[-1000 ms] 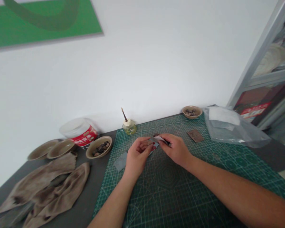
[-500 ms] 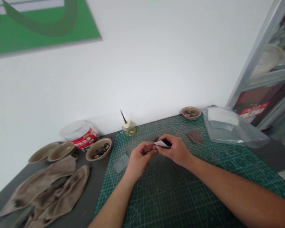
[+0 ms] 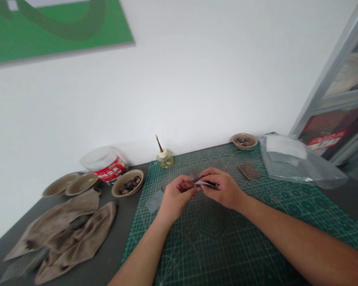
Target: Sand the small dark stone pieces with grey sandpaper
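My left hand (image 3: 177,197) and my right hand (image 3: 220,188) meet above a green cutting mat (image 3: 214,234). Between their fingertips is a narrow white strip, perhaps folded abrasive paper (image 3: 205,183), wrapped around a small dark object (image 3: 197,179). My right fingers pinch the strip, and my left fingers hold its near end. The dark object is mostly hidden, so I cannot tell exactly what it is. A grey abrasive sheet (image 3: 154,201) lies on the mat just left of my left hand.
A brown abrasive pad (image 3: 248,171) lies on the mat. Pebble bowls (image 3: 127,183) (image 3: 243,141) stand at its corners, beside a small jar with a brush (image 3: 165,159). Left are a lidded tub (image 3: 104,163), tan dishes (image 3: 82,183) and stained cloths (image 3: 62,234). A plastic bag (image 3: 298,161) lies right.
My hands have turned the white strip and dark object, and the strip now lies flatter between my fingers. My left hand has shifted right, off the grey sheet. The whole view has moved slightly.
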A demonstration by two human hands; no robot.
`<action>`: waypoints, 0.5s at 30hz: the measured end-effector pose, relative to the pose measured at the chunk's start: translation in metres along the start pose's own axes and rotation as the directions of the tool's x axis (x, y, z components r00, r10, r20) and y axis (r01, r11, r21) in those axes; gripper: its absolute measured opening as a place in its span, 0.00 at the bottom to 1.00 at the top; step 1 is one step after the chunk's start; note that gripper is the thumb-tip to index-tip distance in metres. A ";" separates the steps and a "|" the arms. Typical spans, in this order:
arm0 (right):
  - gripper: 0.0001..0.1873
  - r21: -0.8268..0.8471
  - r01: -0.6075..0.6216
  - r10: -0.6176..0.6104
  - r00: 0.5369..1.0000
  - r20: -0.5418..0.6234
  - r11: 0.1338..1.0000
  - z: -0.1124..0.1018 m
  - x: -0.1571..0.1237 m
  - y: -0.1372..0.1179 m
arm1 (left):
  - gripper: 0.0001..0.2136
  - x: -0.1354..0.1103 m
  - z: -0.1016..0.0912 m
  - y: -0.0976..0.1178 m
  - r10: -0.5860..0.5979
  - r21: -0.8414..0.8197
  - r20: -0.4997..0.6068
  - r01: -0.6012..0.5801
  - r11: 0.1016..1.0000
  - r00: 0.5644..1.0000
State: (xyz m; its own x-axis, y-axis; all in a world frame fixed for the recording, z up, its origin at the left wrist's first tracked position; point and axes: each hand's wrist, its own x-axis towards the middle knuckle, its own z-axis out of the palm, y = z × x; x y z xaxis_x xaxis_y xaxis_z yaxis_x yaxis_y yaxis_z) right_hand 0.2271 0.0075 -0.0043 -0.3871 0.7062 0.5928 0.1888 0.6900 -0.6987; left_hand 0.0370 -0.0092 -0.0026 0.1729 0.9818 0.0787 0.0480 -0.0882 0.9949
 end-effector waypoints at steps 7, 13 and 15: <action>0.11 -0.021 -0.006 0.006 1.000 0.016 1.000 0.001 0.000 -0.001 | 0.12 0.002 -0.003 -0.001 0.036 0.038 0.018 -0.037 0.999 0.999; 0.11 -0.032 0.002 -0.001 1.000 0.016 0.999 0.001 0.000 -0.001 | 0.11 0.000 -0.003 0.001 -0.011 0.072 0.035 0.009 0.997 0.999; 0.11 -0.019 -0.002 0.002 0.999 0.044 1.000 -0.001 0.000 -0.001 | 0.11 0.000 -0.002 0.002 0.003 0.092 0.049 -0.008 0.996 0.999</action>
State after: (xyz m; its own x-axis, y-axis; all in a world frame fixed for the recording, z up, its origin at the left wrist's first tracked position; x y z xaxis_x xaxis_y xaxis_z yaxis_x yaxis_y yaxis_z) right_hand 0.2272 0.0072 -0.0032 -0.4258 0.7002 0.5731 0.2069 0.6919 -0.6917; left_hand 0.0347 -0.0094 -0.0009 0.2213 0.9720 0.0788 0.1373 -0.1110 0.9843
